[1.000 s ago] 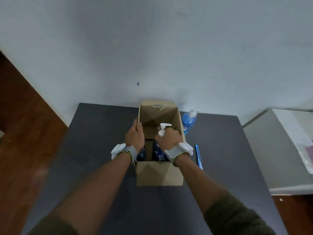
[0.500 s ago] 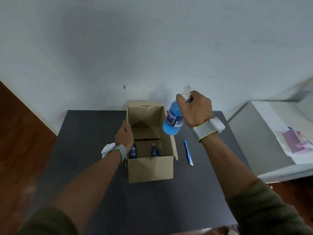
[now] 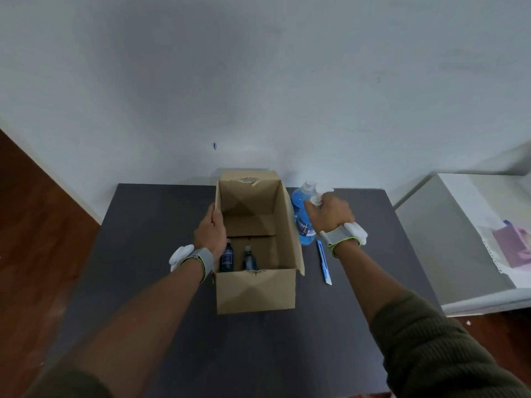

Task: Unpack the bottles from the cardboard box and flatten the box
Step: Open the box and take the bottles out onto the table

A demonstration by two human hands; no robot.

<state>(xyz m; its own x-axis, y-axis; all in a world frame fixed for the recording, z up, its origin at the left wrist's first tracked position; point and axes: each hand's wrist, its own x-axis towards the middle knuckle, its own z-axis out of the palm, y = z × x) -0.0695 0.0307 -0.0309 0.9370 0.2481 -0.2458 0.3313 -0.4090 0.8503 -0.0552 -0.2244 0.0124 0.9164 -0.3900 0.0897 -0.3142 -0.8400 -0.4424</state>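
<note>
An open cardboard box (image 3: 255,294) stands in the middle of the dark table (image 3: 143,254). My left hand (image 3: 211,234) grips its left wall. Two dark blue bottles (image 3: 226,258) (image 3: 248,259) stand inside at the near left. To the right of the box, my right hand (image 3: 327,215) holds a blue pump bottle (image 3: 305,232) by its white pump top, low at the table. Another blue pump bottle (image 3: 298,196) stands just behind it, close to the box's right wall.
A blue box cutter (image 3: 324,261) lies on the table right of the box, near my right wrist. A white cabinet (image 3: 448,239) with purple items stands beyond the table's right edge. The wall is behind; wooden floor lies to the left.
My right hand lifted a blue pump bottle out of the box, carried it rightward and lowered it beside the first bottle. My left hand stayed on the box wall.
</note>
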